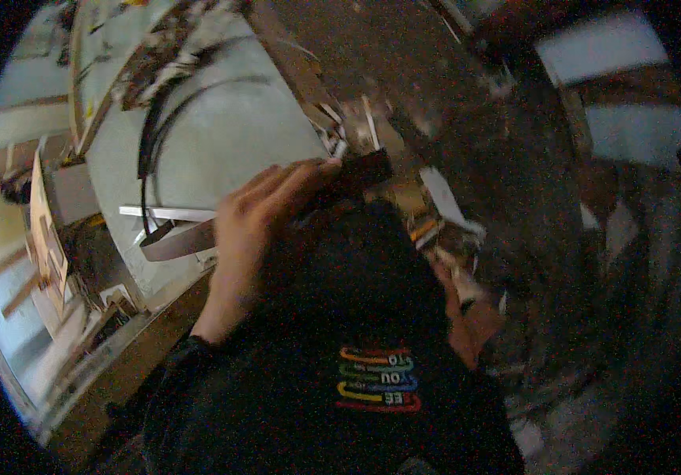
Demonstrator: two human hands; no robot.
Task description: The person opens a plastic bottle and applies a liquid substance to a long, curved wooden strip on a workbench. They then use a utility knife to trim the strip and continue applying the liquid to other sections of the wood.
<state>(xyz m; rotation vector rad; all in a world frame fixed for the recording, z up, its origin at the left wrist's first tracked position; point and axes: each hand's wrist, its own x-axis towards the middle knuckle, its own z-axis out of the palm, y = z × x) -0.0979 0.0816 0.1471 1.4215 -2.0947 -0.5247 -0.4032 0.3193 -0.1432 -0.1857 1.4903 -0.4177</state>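
My left hand (255, 222) reaches across the middle with its fingers close together, gripping a brown strip (182, 242). One end of the strip bends into a loop left of the wrist. Past the fingertips shows a dark piece (368, 170); whether it is the strip's other end I cannot tell. A thin white strip (168, 213) lies just beyond the loop. My right hand (471, 321) is low at the right, partly behind my dark clothing and smeared by motion. Its fingers are unclear, beside small pale and orange items (427, 231).
A pale grey tabletop (229, 131) stretches away at the left, with a curved black cable (149, 150) on it. A cluttered brown surface (506, 150) fills the right. Wooden boards (49, 229) stand at the far left. White scraps (443, 194) lie near the middle.
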